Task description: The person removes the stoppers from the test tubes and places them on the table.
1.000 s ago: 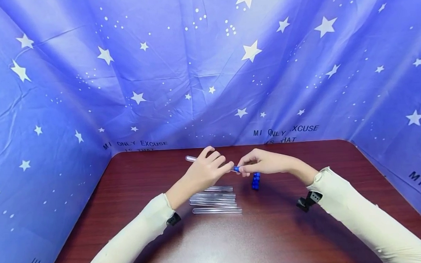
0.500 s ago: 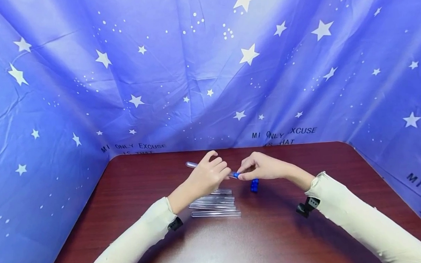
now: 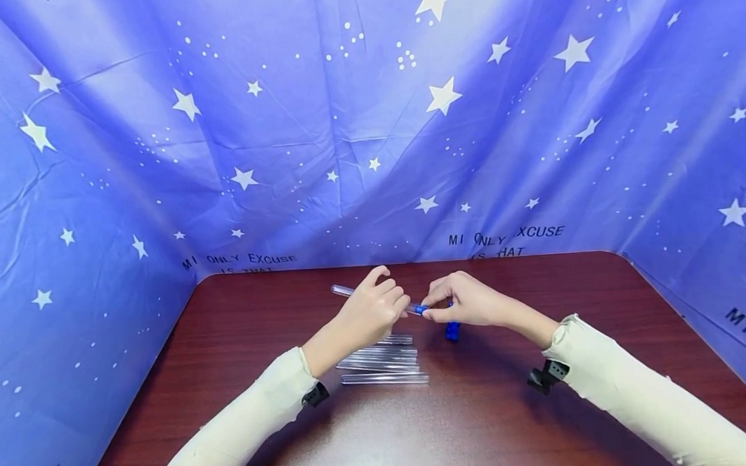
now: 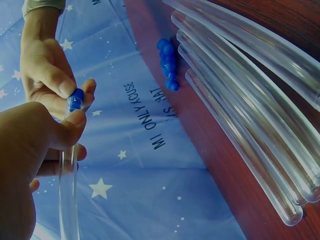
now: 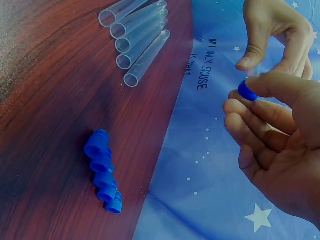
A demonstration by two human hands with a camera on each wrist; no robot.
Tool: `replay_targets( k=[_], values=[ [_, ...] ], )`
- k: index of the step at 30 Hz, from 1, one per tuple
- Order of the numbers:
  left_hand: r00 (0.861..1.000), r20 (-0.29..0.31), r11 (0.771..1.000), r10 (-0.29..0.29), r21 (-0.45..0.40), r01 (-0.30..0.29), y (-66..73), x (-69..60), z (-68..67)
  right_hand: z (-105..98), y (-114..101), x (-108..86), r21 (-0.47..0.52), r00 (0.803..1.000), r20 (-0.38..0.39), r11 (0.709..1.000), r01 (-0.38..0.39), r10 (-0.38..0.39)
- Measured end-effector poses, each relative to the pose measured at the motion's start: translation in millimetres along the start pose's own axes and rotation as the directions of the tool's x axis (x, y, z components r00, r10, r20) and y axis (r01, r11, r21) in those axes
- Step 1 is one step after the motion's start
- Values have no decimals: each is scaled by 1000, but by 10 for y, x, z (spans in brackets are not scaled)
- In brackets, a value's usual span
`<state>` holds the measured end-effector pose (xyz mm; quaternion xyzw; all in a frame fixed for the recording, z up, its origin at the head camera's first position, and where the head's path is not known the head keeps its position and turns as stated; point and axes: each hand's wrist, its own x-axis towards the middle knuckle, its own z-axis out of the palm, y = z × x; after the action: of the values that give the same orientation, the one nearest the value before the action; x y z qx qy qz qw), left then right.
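Note:
My left hand [image 3: 377, 307] grips a clear test tube [image 4: 69, 200], whose rounded end sticks out to the left in the head view. At the tube's mouth is a blue cap [image 4: 75, 100], pinched between the thumb and finger of my right hand [image 3: 468, 300]. In the left wrist view the cap sits over the tube's end; how tightly it fits cannot be told. The right wrist view shows the same cap [image 5: 247, 91] under my right thumb, with the tube mostly hidden behind the fingers.
Several uncapped clear test tubes [image 3: 383, 379] lie side by side on the dark red wooden table [image 3: 483, 410], below my left hand. Several blue caps [image 5: 103, 175] stand in a row beside my right hand. A blue star-printed curtain [image 3: 342, 122] surrounds the table's back and sides.
A little more of the tube shows between my left fingers and the cap than a second ago. My right fingers have shifted slightly on the cap. The loose tubes stay put.

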<state>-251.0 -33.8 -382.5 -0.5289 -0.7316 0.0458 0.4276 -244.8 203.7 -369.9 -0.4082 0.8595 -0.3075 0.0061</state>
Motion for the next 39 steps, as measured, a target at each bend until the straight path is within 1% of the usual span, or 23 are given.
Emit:
replay_targets(
  k=[8, 11, 14, 16, 19, 23, 27, 31, 33, 35, 37, 39],
  values=[
    [1000, -11, 1000, -16, 13, 16, 19, -1, 11, 46, -16, -31, -90, 998, -64, 996, 3, -9],
    [1000, -1, 1000, -27, 12, 27, 17, 3, 13, 73, -27, -40, -141, 995, -95, 990, 3, -17],
    [999, 21, 999, -39, 13, 38, 11, 11, 12, 108, -49, -49, -226, 988, -146, 974, 20, -54],
    [998, 37, 999, -50, 13, 50, 5, 18, 6, 138, -68, -53, -295, 979, -185, 955, 29, -87],
    [996, 55, 998, -67, 14, 66, -4, 20, 1, 182, -95, -54, -392, 963, -233, 919, 37, -138],
    [995, 60, 997, -79, 8, 79, -21, 21, 7, 225, -131, -47, -501, 936, -267, 863, 67, -228],
    [994, 61, 995, -95, -3, 95, -45, 32, 33, 251, -145, -25, -608, 896, -287, 787, 103, -339],
    [990, 70, 992, -120, -16, 121, -57, 33, 49, 288, -145, -16, -691, 853, -298, 713, 117, -428],
    [988, 74, 991, -133, -17, 135, -60, 30, 53, 310, -136, -23, -719, 838, -304, 686, 110, -454],
    [986, 80, 989, -147, -16, 148, -63, 27, 56, 327, -126, -37, -742, 828, -307, 663, 100, -469],
    [983, 88, 987, -158, -15, 160, -66, 24, 57, 343, -112, -53, -770, 818, -305, 632, 90, -488],
    [981, 99, 985, -166, -20, 169, -69, 22, 55, 356, -97, -63, -795, 801, -299, 600, 91, -518]
  ],
)
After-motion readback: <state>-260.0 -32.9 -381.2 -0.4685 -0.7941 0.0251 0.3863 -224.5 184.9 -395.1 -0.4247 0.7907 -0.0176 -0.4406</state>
